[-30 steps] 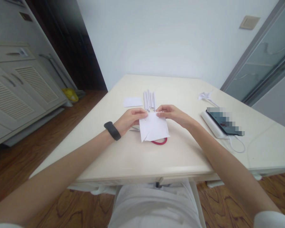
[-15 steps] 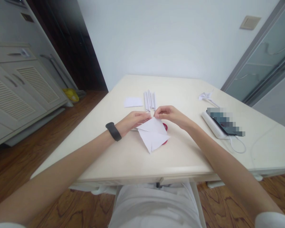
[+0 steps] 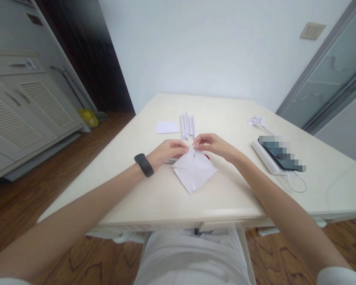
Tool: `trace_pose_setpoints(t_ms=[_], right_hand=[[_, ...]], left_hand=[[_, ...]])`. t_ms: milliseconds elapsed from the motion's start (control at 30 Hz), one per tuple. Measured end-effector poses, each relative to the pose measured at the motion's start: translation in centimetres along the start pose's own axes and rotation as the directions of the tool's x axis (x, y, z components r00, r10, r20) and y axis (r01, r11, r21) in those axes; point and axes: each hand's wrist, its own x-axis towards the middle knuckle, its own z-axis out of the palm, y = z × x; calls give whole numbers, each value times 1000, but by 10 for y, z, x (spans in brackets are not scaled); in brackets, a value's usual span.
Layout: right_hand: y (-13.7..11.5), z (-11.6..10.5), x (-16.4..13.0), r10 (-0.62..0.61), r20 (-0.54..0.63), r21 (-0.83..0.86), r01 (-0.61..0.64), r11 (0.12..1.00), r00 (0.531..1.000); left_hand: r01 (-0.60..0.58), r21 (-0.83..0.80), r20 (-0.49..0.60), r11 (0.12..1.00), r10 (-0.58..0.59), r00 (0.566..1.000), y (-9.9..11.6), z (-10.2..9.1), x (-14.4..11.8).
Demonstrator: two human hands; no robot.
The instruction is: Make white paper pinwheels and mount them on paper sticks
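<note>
Slit white paper (image 3: 200,170), just on the near side of the paper rolls (image 3: 188,127), is pinched at its far corner by the right hand (image 3: 215,145); the left hand (image 3: 168,151) sits at that corner, its grip impossible to tell. A light, even pinch should spare the slits from tearing; a white card (image 3: 167,127) lies left of the rolls

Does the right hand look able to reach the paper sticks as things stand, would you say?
Probably yes: the paper sticks lie just beyond the right hand, uncovered, though it is pinching the paper sheet.
</note>
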Motion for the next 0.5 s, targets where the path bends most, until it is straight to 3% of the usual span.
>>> trace_pose_setpoints(t_ms=[500], right_hand=[[-1,10,0,-99,16,-50,100,994,995]], left_hand=[[13,12,42,1000,-13,999,2,3,-4]])
